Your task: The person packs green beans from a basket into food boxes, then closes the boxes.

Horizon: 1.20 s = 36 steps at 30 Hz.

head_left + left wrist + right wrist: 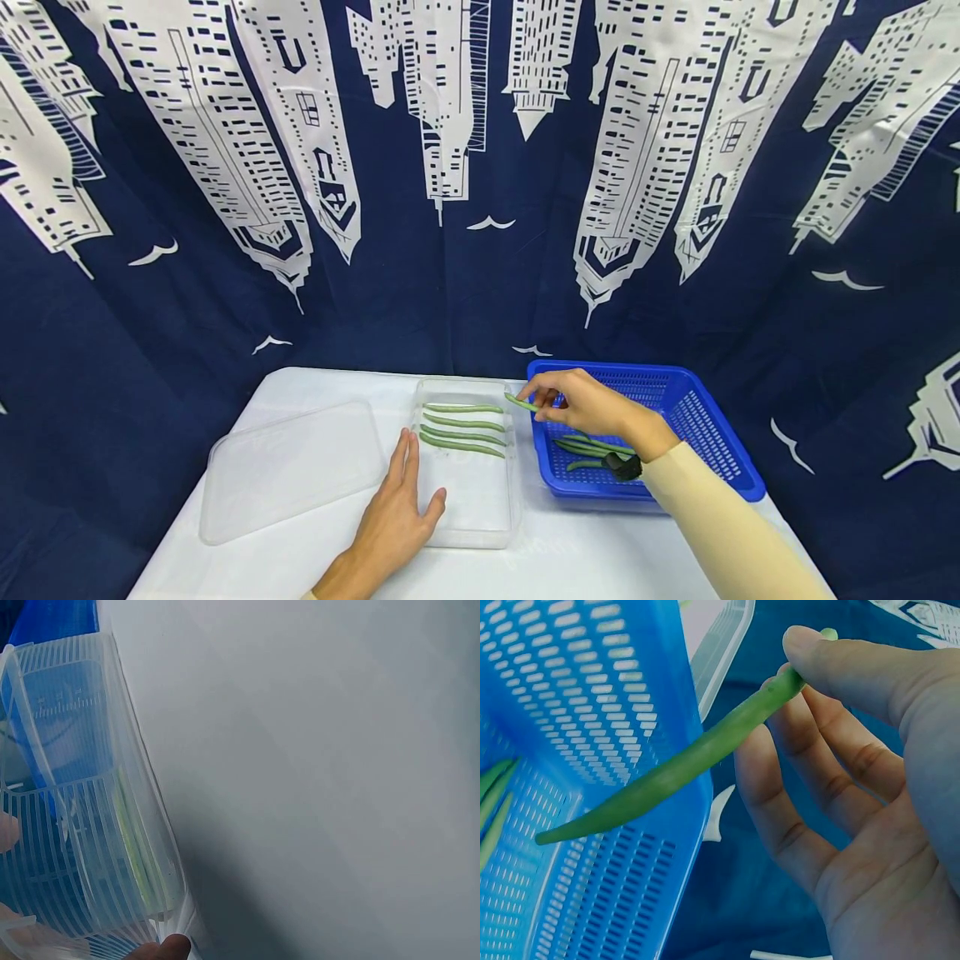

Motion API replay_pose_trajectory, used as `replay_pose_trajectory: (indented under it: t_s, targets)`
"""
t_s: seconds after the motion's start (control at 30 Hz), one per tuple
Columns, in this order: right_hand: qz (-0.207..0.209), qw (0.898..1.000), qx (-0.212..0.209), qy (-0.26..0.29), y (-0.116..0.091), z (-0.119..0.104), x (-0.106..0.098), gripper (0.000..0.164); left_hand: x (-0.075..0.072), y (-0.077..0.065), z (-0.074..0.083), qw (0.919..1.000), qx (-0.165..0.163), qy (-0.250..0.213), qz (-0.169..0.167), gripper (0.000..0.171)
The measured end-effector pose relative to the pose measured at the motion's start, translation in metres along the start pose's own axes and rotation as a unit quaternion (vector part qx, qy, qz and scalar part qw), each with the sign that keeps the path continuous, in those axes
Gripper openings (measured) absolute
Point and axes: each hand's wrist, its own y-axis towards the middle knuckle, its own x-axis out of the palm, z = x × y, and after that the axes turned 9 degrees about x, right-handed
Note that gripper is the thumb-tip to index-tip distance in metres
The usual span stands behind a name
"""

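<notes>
In the head view my right hand (577,402) pinches a green bean (521,402) over the near-left rim of a blue basket (551,475). The right wrist view shows this green bean (675,772) gripped near one end between thumb and fingertips. Inside a clear plastic container (472,537), several green beans (463,422) lie side by side crosswise in the far half. My left hand (393,508) rests at the container's left side, fingers straight. In the left wrist view a fingertip (176,946) touches the container's outside.
More green beans (588,446) lie loose in the basket, partly hidden by my right wrist. A clear flat lid (292,471) lies left of the container on the white table (300,567). Behind stands a dark blue curtain (442,292) printed with white buildings.
</notes>
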Motion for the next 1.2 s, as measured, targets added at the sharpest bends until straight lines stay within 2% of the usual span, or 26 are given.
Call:
replay_pose_trajectory:
  t_s: [0.6, 0.9, 1.2]
  targets:
    - [-0.024, 0.999, -0.045, -0.004, 0.031, -0.040, 0.033, 0.037, 0.000, 0.001, -0.001, 0.9999, 0.000, -0.010, -0.006, 0.099]
    - [-0.024, 0.994, -0.099, -0.036, 0.050, -0.056, 0.055, 0.036, -0.002, 0.001, 0.000, 0.9998, -0.007, -0.011, -0.012, 0.101]
    - [-0.035, 0.994, -0.101, -0.028, 0.069, -0.068, 0.072, 0.037, -0.002, 0.001, 0.001, 0.9995, -0.015, -0.021, -0.021, 0.101]
